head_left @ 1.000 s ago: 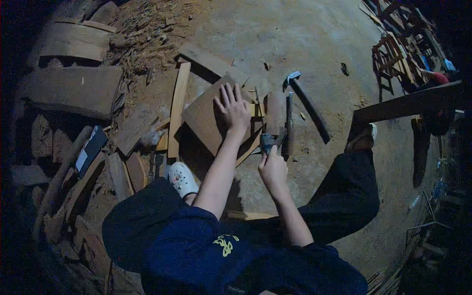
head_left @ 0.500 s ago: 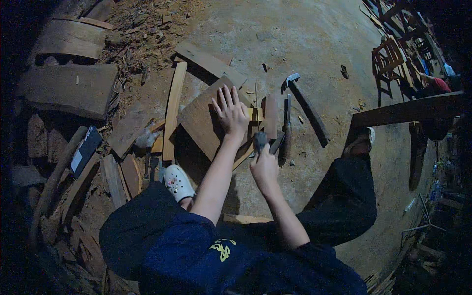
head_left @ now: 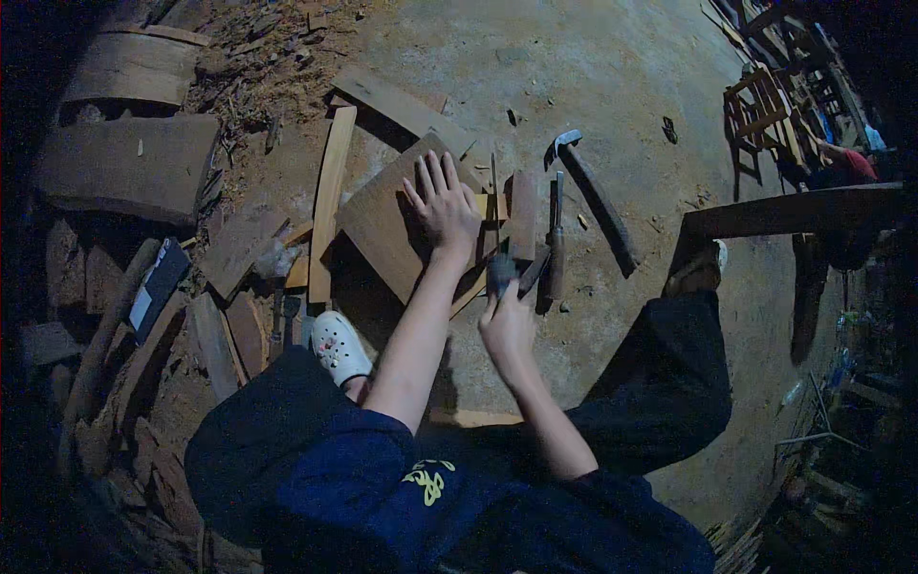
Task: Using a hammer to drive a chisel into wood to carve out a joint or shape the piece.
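Note:
My left hand lies flat with fingers spread on a square brown wooden board. The board rests tilted on other wood pieces. To its right my right hand is closed round the dark handle of a handsaw, whose thin blade shows edge-on and points away from me beside the board's right corner. Where the teeth meet the wood I cannot make out. Right of the blade stands a short reddish-brown wood block. Next to it lies a chisel, and farther right a hammer with a long dark handle.
A pale wood strip and a plank lie left of and beyond the board. Offcuts and thick slabs crowd the left side. My shoe is close to the board. A dark beam juts in at the right.
My right hand has drawn the saw slightly back toward me. The left hand stays flat on the board. The whole view has shifted a little.

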`<state>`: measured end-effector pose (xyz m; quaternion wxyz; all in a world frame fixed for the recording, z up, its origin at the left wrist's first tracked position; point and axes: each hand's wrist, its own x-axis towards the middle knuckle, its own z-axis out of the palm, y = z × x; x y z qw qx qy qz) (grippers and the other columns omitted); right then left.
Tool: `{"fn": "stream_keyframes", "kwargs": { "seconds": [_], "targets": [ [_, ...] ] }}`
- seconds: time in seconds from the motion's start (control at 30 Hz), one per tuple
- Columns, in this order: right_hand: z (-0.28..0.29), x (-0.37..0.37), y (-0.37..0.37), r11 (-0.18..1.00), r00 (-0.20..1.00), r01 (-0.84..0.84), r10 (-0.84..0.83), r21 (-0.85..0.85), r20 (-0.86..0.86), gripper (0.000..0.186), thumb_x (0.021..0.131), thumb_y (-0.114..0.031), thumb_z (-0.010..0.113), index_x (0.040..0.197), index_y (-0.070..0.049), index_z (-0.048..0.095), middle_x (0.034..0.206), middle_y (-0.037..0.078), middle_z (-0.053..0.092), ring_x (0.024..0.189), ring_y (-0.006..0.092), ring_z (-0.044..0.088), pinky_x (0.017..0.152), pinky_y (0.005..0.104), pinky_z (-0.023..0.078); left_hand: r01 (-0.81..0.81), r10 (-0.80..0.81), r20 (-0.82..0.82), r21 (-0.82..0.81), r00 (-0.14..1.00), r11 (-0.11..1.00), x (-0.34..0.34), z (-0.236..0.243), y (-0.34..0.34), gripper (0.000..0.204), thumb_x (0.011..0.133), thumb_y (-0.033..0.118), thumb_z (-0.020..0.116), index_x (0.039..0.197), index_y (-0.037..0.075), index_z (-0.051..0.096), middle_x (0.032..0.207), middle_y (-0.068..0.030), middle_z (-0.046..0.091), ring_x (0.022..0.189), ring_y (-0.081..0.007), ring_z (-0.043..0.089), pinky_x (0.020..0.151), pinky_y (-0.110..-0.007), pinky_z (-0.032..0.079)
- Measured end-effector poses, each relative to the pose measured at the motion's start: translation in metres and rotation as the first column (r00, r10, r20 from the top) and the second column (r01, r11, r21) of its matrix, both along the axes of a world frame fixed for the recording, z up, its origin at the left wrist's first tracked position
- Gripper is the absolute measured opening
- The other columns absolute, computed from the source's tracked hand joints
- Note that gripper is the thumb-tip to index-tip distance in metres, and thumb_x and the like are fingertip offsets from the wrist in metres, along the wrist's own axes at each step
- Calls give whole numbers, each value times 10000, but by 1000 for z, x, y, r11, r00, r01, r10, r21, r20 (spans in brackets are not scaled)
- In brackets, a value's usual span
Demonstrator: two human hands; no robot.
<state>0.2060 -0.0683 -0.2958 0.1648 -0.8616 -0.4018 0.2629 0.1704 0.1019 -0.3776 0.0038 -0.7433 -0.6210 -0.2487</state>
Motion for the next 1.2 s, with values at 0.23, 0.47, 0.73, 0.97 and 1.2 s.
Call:
{"fn": "stream_keyframes", "kwargs": {
  "seconds": [0.23, 0.47, 0.73, 0.97, 1.2],
  "targets": [
    [-10, 26, 29, 998, 999, -32, 30, 55, 38, 263, 856, -173, 552, 1011, 25, 476, 710, 296, 619, 708, 460, 638, 629, 545, 503, 47, -47, 29, -11, 998, 999, 12, 1, 0, 583, 873, 217, 424, 1427, 45, 371, 1488, -177, 331, 1399, -328, 261, 1138, -565, 64],
    [-4, -5, -4, 992, 993, -77, 86, -102, 84, 256, 876, -201, 536, 1007, 11, 481, 739, 291, 631, 718, 463, 639, 642, 536, 514, 1, -1, -40, -1, 999, 1000, -4, -1, 1, 567, 868, 213, 414, 1401, 19, 403, 1472, -179, 359, 1395, -331, 270, 1135, -569, 87],
    [-5, 6, 10, 998, 998, -55, 55, -2, 42, 256, 886, -184, 534, 1021, 18, 452, 742, 283, 635, 721, 471, 635, 649, 549, 505, 19, -19, 11, -21, 1000, 1000, 5, 2, -1, 574, 863, 207, 412, 1401, 7, 398, 1488, -184, 332, 1411, -333, 236, 1136, -574, 70],
    [-9, 15, 19, 996, 994, -87, 89, -27, 69, 338, 874, -188, 529, 1078, 68, 446, 763, 286, 638, 741, 457, 642, 679, 541, 513, -60, 62, 34, -49, 998, 997, 13, 0, 13, 553, 917, 236, 381, 1417, -1, 367, 1505, -157, 315, 1421, -309, 221, 1125, -580, 84],
    [-3, 30, 11, 991, 990, -124, 127, -47, 68, 387, 860, -183, 557, 1156, 50, 469, 770, 284, 638, 727, 449, 642, 656, 528, 519, -51, 51, 90, 1, 995, 999, 7, -7, 13, 519, 954, 261, 361, 1413, 21, 382, 1493, -161, 334, 1413, -315, 236, 1117, -583, 119]
  ]
}}
